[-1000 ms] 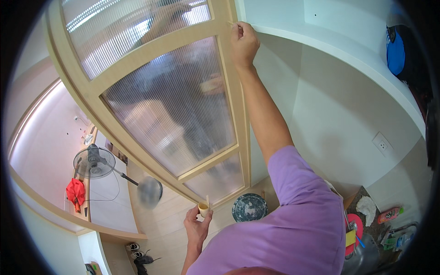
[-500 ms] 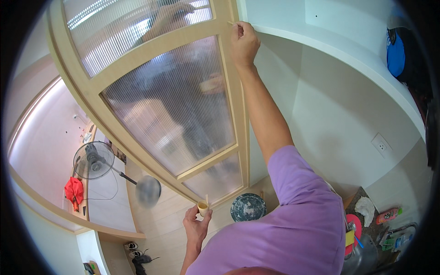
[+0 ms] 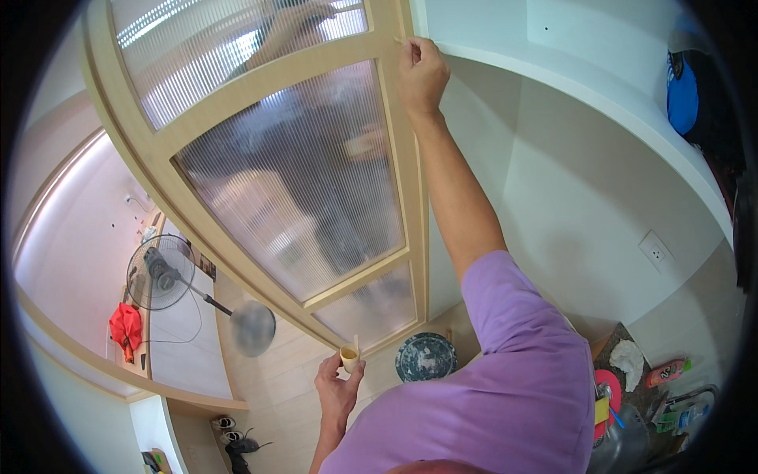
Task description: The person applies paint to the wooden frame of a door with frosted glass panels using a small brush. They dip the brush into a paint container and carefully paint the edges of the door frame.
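Right hand (image 3: 424,75), upper centre of the frame, pinches a small pale stick (image 3: 399,40) at the edge of a wooden door (image 3: 405,158); contact cannot be told. Left hand (image 3: 337,387), lower centre, grips a small yellowish cup (image 3: 349,363), a pale strip (image 3: 356,342) at its rim. Ribbed panels (image 3: 296,189) fill the door. Lower centre: dark, white-smeared round object (image 3: 426,358). Left: standing fan (image 3: 161,272).

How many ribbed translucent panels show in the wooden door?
3 in the door: the upper panel, cut off by the picture's top edge; the large middle panel; the small lower panel. More could lie out of view above.
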The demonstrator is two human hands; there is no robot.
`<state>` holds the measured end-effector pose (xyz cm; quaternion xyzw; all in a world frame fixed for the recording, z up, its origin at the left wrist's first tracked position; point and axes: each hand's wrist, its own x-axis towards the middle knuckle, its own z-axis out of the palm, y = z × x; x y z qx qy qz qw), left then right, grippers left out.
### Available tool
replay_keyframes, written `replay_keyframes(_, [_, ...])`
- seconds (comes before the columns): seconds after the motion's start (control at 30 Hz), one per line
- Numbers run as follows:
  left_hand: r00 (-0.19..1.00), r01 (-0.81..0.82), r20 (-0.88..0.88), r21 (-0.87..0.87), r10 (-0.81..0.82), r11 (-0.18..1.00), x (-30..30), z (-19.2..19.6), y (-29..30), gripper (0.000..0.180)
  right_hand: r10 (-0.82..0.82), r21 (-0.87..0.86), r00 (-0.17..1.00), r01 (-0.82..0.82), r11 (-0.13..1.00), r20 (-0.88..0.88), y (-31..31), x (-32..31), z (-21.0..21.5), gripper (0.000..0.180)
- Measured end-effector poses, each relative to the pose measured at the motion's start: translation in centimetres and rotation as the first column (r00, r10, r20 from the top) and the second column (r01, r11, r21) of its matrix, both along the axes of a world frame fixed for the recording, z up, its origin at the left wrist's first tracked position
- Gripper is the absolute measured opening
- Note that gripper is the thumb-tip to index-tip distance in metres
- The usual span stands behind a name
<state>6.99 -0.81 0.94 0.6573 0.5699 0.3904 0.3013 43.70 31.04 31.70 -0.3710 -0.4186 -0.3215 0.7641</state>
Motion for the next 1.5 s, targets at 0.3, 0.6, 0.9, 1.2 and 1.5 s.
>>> replay_keyframes(0.3, [1.0,0.009,-0.02,0.035,-0.008,0.999,-0.2,-0.5,0.1,0.044,0.03,0.018,1.0,-0.03,0.999,-0.004,-0.1,0.3,0.1,0.01])
replay_keyframes(0.6, [1.0,-0.003,0.002,0.019,0.002,1.0,0.1,0.0,-0.3,0.041,0.011,-0.027,1.0,-0.012,1.0,-0.016,-0.3,0.7,-1.6,0.013])
replay_keyframes(0.9, [1.0,-0.001,0.012,0.02,0.0,1.0,0.3,0.1,-0.4,0.041,-0.053,-0.025,0.998,0.054,0.998,0.031,-0.2,0.8,-0.8,0.014])
replay_keyframes(1.2, [1.0,-0.006,0.016,0.006,0.006,1.0,0.4,0.4,-0.6,0.042,-0.05,-0.014,0.998,0.051,0.999,0.028,-0.2,0.7,-0.4,0.013])
replay_keyframes(1.5, [1.0,-0.001,0.027,-0.01,0.002,1.0,0.2,0.2,-0.7,0.041,0.029,-0.031,1.0,-0.029,0.999,0.006,-0.5,0.5,-0.3,0.009])
